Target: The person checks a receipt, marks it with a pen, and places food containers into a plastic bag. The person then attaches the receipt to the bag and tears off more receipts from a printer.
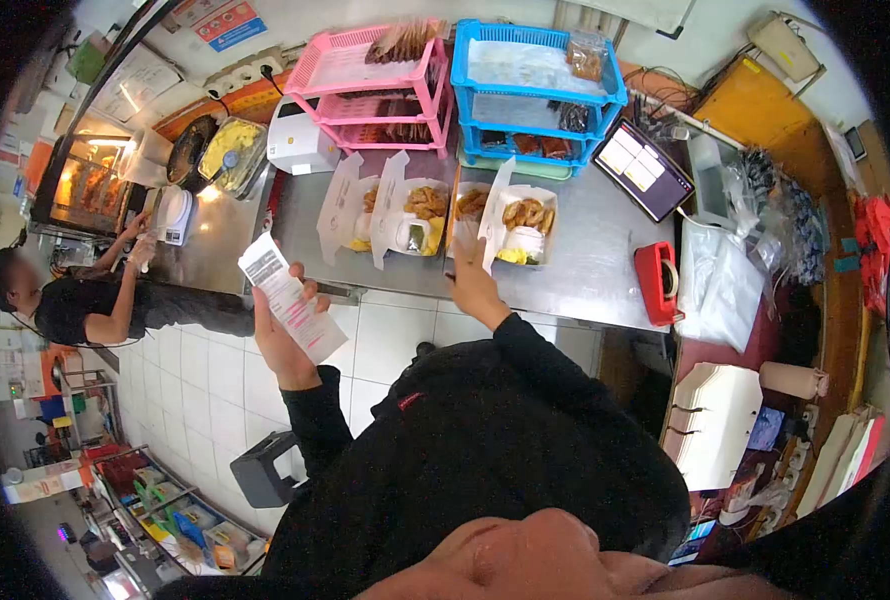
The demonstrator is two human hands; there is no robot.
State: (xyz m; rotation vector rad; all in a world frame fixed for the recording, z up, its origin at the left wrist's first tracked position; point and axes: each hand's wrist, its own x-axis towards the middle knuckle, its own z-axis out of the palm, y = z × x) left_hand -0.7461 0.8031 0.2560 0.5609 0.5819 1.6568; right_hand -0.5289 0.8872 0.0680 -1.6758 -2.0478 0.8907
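Observation:
My left hand (288, 335) is closed on a long printed receipt (290, 300), with pink marks on its lower part. My right hand (478, 292) reaches over the counter's front edge, fingers stretched out at the front of the open food boxes. Its fingertips overlap the lower edge of a raised white lid (495, 215). Several white boxes stand in a row with lids up. The rightmost box (528, 228) has fried pieces, a white wrapped mound and something yellow. Another box (418, 222) holds fried pieces and a small dark green packet.
Behind the boxes stand a pink tiered rack (365, 85) and a blue one (535, 90). A tablet (643, 170), a red tape dispenser (655, 283) and plastic bags (717, 285) are at right. A white printer (302, 138) stands at left. A co-worker (75, 305) works farther left.

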